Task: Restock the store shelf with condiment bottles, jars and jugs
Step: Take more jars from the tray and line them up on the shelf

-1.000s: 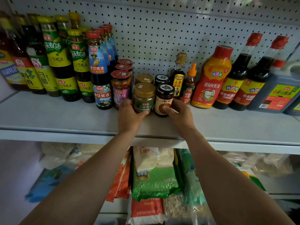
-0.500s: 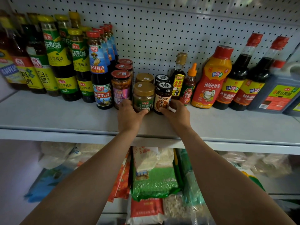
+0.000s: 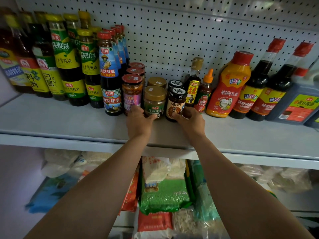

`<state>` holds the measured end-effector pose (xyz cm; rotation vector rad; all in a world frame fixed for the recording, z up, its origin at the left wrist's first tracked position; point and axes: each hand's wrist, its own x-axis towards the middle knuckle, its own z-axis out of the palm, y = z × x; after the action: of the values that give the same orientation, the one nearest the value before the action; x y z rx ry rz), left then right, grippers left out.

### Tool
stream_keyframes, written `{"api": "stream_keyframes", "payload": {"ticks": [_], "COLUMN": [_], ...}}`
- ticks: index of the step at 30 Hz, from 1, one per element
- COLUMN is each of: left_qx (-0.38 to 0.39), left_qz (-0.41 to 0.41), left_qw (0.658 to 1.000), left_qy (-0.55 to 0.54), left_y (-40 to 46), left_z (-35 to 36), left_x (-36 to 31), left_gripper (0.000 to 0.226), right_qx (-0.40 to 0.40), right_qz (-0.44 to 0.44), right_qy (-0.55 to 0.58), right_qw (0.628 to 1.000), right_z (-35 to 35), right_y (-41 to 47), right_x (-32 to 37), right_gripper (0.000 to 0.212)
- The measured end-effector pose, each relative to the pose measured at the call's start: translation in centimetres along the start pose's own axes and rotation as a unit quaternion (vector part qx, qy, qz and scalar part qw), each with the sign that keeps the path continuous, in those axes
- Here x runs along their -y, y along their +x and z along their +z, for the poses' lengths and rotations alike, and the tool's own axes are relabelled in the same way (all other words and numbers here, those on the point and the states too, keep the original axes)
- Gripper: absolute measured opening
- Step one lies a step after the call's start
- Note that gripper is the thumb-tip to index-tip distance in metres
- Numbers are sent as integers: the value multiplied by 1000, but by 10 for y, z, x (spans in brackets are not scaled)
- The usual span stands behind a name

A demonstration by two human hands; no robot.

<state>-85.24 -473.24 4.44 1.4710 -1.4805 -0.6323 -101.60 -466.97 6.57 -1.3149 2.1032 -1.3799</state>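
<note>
Both hands reached onto the grey shelf (image 3: 51,118). The left hand (image 3: 138,120) curled its fingers and thumb around the base of the gold-lidded sesame paste jar (image 3: 154,102). The right hand (image 3: 191,120) pinched the black-lidded sauce jar (image 3: 176,104) low on its label. The two jars stood upright, just beside each other, between a red-lidded chili jar (image 3: 132,91) and a small ketchup bottle (image 3: 204,95).

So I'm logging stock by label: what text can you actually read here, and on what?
"料酒": yellow-labelled dark bottle.
"白醋": green-and-yellow-labelled bottle.
"上等蚝油": green-labelled yellow-capped bottle.
"渔女蚝油": blue-labelled red-capped bottle.
"芝麻酱": gold-lidded jar.
"秘制鲜蚝油": orange squeeze bottle.
Remaining print is too small or blurred.
</note>
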Motion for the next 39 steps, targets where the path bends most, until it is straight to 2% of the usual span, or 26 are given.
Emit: {"api": "stream_keyframes", "payload": {"ticks": [13,23,30,39], "left_qx": [2,7,10,10], "left_qz": [0,-6,-14,-24], "left_qw": [1000,1000,1000,1000], "left_qy": [5,4,2,16], "left_y": [-3,-3,-2,-3], "left_z": [-2,-2,-1,-1], "left_x": [-3,-4,-5,-13], "left_gripper": [46,46,44,48], "right_qx": [25,9,14,18], "right_qz": [-35,-17,-12,-28], "right_qy": [-33,-68,-83,-85], "right_qw": [999,997,996,996], "right_z": [5,12,14,13], "right_y": [8,13,15,17], "right_x": [-6,-8,-7,-10], "right_gripper": [36,39,50,44]}}
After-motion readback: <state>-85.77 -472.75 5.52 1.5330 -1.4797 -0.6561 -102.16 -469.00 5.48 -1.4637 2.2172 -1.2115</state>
